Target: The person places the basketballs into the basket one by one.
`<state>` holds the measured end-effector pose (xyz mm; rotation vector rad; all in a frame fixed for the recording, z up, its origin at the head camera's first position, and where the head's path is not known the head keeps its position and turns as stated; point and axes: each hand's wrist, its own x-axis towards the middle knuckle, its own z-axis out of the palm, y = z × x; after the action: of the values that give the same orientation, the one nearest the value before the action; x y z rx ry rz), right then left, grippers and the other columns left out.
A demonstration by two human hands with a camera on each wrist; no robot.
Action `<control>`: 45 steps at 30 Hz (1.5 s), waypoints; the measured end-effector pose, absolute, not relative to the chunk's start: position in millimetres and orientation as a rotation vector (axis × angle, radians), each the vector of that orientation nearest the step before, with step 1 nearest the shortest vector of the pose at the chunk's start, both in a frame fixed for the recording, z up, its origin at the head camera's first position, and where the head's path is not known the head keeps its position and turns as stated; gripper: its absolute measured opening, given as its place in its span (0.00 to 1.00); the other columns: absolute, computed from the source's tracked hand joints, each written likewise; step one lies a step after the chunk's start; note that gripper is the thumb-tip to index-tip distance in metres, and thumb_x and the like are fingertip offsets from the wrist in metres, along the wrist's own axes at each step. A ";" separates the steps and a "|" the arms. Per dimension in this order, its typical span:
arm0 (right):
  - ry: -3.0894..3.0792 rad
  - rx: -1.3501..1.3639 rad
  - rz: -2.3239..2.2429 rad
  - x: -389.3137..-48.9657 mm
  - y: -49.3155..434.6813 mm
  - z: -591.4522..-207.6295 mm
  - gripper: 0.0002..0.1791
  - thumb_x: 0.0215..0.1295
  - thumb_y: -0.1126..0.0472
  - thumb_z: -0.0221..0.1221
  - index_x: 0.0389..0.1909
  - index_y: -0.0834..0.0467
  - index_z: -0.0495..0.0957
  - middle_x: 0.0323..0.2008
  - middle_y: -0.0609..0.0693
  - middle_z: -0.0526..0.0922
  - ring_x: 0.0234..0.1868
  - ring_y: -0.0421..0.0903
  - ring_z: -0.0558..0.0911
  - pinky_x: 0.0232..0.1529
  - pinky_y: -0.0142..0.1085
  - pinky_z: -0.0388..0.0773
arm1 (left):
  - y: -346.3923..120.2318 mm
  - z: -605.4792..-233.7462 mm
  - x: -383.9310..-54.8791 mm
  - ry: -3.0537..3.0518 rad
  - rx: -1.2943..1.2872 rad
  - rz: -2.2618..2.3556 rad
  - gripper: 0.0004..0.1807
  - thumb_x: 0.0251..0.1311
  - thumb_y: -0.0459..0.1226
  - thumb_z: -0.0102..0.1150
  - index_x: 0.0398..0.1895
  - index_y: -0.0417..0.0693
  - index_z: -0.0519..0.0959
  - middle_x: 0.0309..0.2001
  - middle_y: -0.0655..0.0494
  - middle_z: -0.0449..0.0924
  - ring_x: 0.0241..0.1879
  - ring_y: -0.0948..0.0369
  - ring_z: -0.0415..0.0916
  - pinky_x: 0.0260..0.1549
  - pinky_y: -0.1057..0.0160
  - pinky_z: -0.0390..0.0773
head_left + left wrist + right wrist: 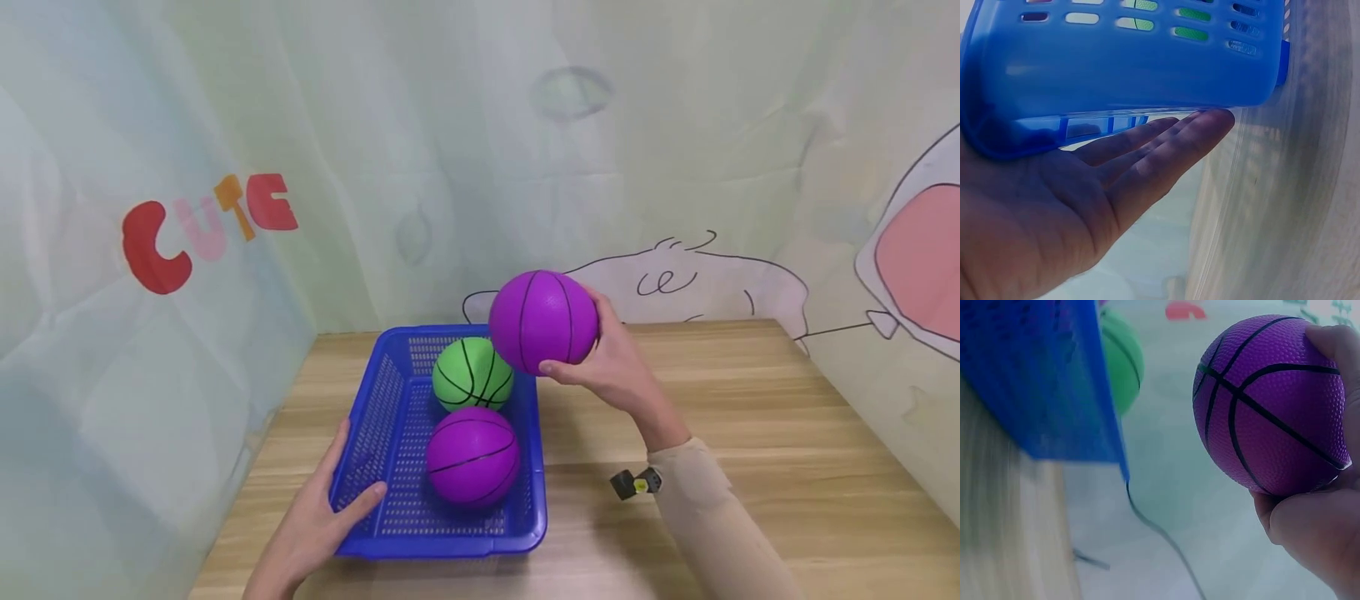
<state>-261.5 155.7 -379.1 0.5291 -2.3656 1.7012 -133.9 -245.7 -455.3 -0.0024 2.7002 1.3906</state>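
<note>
In the head view my right hand [611,367] grips a purple ball [543,322] with black basketball lines, raised over the far right rim of a blue plastic basket [442,547]. The right wrist view shows fingers and thumb around this ball [1272,406]. Inside the basket lie a green ball [472,373] with black lines and, nearer me, a second purple ball [474,457]. My left hand [315,508] is at the basket's near left corner, thumb over the rim. In the left wrist view its straight fingers [1154,162] lie along the outside wall.
The basket stands on a wood-grain table [750,433], left of its middle. A pale printed cloth [420,167] hangs behind and at both sides, with coloured letters on the left. A small black device [636,483] is strapped at my right wrist.
</note>
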 end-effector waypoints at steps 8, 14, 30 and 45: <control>-2.347 0.741 1.733 -256.7 111.6 -363.0 0.64 0.41 0.51 0.84 0.78 0.38 0.56 0.68 0.48 0.71 0.61 0.53 0.80 0.54 0.49 0.85 | -245.8 -455.4 -135.0 2.687 -0.029 1.387 0.58 0.65 0.62 0.64 0.84 0.72 0.32 0.84 0.44 0.39 0.78 0.35 0.50 0.72 0.30 0.54; -2.352 0.832 1.707 -256.5 89.9 -356.8 0.64 0.41 0.46 0.84 0.78 0.34 0.55 0.69 0.45 0.71 0.60 0.49 0.81 0.53 0.47 0.86 | -244.4 -456.9 -134.1 2.687 -0.020 1.426 0.58 0.65 0.60 0.65 0.85 0.70 0.33 0.84 0.43 0.40 0.78 0.36 0.51 0.72 0.30 0.54; -2.326 1.021 1.712 -255.2 61.1 -356.6 0.64 0.41 0.47 0.84 0.79 0.36 0.56 0.69 0.41 0.70 0.61 0.44 0.80 0.57 0.43 0.84 | -246.3 -458.3 -135.6 2.691 0.009 1.443 0.57 0.66 0.58 0.65 0.85 0.69 0.34 0.84 0.42 0.44 0.76 0.36 0.57 0.71 0.33 0.59; -2.388 1.009 1.659 -257.7 56.2 -352.8 0.66 0.41 0.43 0.83 0.80 0.36 0.53 0.69 0.42 0.70 0.59 0.44 0.82 0.54 0.43 0.85 | -248.2 -459.0 -138.6 2.678 0.030 1.468 0.57 0.67 0.58 0.64 0.85 0.68 0.34 0.83 0.42 0.44 0.75 0.37 0.59 0.71 0.33 0.60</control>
<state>-257.7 56.2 -352.8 1.0093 -2.3881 1.6594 -138.6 -248.2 -459.0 0.0302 2.6784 1.4683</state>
